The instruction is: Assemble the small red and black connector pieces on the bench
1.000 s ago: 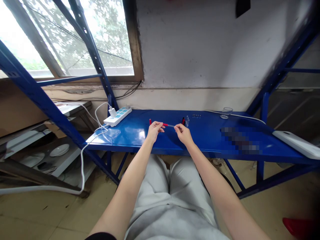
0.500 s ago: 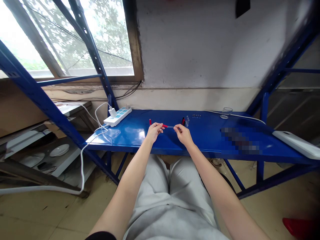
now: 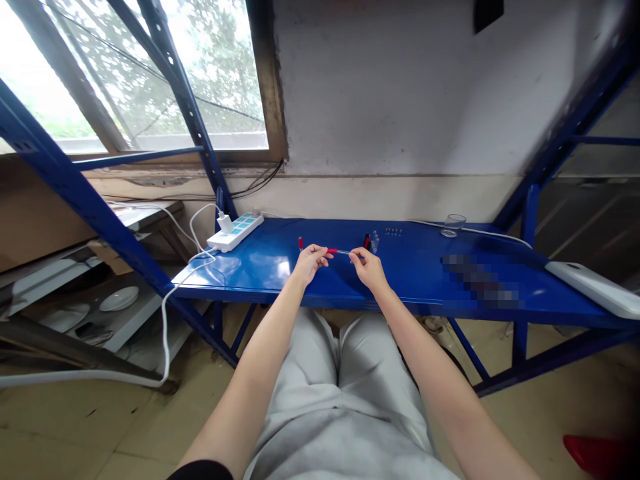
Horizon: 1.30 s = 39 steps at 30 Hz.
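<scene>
My left hand (image 3: pixel 311 263) is closed in a pinch on the red part of a thin pen (image 3: pixel 343 252) with a clear section. At the clear end, the fingertips of my right hand (image 3: pixel 367 265) are pinched together on it. The pen lies level between both hands, just above the blue table (image 3: pixel 250 273). Behind my left hand a short red piece (image 3: pixel 301 243) stands upright. Beyond my right hand are small black and red pieces (image 3: pixel 367 241) and several clear pieces (image 3: pixel 375 241). Tiny metallic bits (image 3: pixel 393 231) sit in a row farther back.
A white power strip (image 3: pixel 235 232) with a plugged-in cable lies at the table's left. A glass (image 3: pixel 453 225) stands at the back right. Nearer is a blurred-out dark item (image 3: pixel 480 280). A white flat object (image 3: pixel 595 288) rests on the right end.
Both hands have shifted very slightly to the right with the pen between them. The pieces on the table stay where they were.
</scene>
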{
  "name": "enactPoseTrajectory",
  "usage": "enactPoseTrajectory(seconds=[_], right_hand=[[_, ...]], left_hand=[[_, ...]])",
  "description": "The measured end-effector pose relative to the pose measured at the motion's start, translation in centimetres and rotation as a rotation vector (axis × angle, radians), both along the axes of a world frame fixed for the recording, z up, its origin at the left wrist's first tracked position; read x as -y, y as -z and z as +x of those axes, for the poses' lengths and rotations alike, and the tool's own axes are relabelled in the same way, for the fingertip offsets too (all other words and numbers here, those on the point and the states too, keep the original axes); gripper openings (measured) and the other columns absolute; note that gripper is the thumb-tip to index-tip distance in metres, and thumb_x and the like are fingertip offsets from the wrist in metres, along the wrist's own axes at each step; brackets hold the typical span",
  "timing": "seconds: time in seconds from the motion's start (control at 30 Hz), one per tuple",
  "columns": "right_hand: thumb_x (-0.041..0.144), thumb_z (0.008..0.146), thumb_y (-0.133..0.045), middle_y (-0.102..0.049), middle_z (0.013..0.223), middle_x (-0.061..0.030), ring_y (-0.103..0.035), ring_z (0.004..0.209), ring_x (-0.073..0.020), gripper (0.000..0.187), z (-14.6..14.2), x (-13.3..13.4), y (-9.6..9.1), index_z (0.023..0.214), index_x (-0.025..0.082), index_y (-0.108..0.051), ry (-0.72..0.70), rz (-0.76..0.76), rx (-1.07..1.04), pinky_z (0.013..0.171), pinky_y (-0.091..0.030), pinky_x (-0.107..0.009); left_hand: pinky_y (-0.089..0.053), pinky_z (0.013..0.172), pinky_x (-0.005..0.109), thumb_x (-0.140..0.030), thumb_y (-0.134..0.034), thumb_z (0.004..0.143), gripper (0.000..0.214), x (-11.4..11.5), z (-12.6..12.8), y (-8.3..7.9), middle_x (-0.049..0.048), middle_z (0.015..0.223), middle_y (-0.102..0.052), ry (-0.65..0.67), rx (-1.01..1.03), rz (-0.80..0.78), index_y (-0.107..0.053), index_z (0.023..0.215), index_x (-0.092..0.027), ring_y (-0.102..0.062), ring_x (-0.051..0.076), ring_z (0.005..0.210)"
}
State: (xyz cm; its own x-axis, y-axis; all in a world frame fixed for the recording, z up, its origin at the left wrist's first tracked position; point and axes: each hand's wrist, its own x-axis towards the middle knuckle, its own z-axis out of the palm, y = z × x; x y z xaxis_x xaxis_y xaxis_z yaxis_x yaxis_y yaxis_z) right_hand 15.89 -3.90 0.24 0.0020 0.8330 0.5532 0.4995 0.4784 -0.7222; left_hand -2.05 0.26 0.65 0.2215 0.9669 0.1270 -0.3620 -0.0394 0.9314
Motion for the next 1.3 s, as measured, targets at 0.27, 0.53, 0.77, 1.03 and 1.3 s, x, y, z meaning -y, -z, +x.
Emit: enactPoseTrajectory(seconds=[0.27,0.53,0.77,1.03,1.3], right_hand=[[0.048,0.084,-0.042,-0.058,0.067,-0.0029,-0.050,0.050,-0.0127,0.033,-0.2,0.0,-0.1,0.080,0.019,-0.056,-0.012,-0.002,0.004,0.050,-0.037,-0.025],[0.048,0.083,-0.043,-0.057,0.066,-0.0021,-0.051,0.051,-0.0135,0.031,-0.3,0.1,-0.2,0.078,0.020,-0.055,-0.040,-0.023,0.012,0.052,-0.038,-0.025],[0.048,0.083,-0.043,-0.058,0.065,-0.0018,-0.050,0.050,-0.0128,0.031,-0.3,0.0,-0.1,0.079,0.020,-0.056,-0.062,-0.034,0.022,0.052,-0.038,-0.025],[0.052,0.080,-0.046,-0.058,0.072,-0.0018,-0.045,0.047,-0.0092,0.034,-0.4,-0.3,0.2,0.083,0.019,-0.056,-0.173,-0.122,-0.104,0.046,-0.038,-0.024],[0.045,0.082,-0.047,-0.064,0.076,-0.0048,-0.055,0.060,-0.0139,0.032,1.0,0.2,-1.0,0.091,0.018,-0.061,-0.174,-0.091,0.105,0.059,-0.044,-0.028]], left_hand=[[-0.039,0.049,0.019,-0.033,-0.066,0.070,0.027,-0.3,0.2,0.1,0.0034,0.065,-0.064,-0.023,-0.038,0.054,-0.048,0.076,-0.015,-0.054,0.008,0.045],[-0.045,0.053,0.023,-0.038,-0.068,0.069,0.032,0.0,-1.3,-0.6,0.0074,0.074,-0.068,0.069,-0.251,0.140,-0.054,0.083,-0.012,-0.058,0.010,0.048],[-0.047,0.054,0.025,-0.038,-0.070,0.068,0.034,-0.3,-2.5,-1.5,0.0122,0.082,-0.070,0.163,-0.428,0.188,-0.060,0.088,-0.012,-0.061,0.012,0.051],[-0.048,0.058,0.025,-0.034,-0.070,0.069,0.032,0.7,-2.4,-3.4,0.0109,0.079,-0.069,0.113,-0.436,0.268,-0.063,0.089,-0.011,-0.061,0.012,0.052],[-0.049,0.056,0.026,-0.031,-0.072,0.066,0.029,1.6,0.0,-3.5,0.0094,0.075,-0.069,0.109,-0.400,0.261,-0.063,0.085,-0.011,-0.061,0.012,0.051]])
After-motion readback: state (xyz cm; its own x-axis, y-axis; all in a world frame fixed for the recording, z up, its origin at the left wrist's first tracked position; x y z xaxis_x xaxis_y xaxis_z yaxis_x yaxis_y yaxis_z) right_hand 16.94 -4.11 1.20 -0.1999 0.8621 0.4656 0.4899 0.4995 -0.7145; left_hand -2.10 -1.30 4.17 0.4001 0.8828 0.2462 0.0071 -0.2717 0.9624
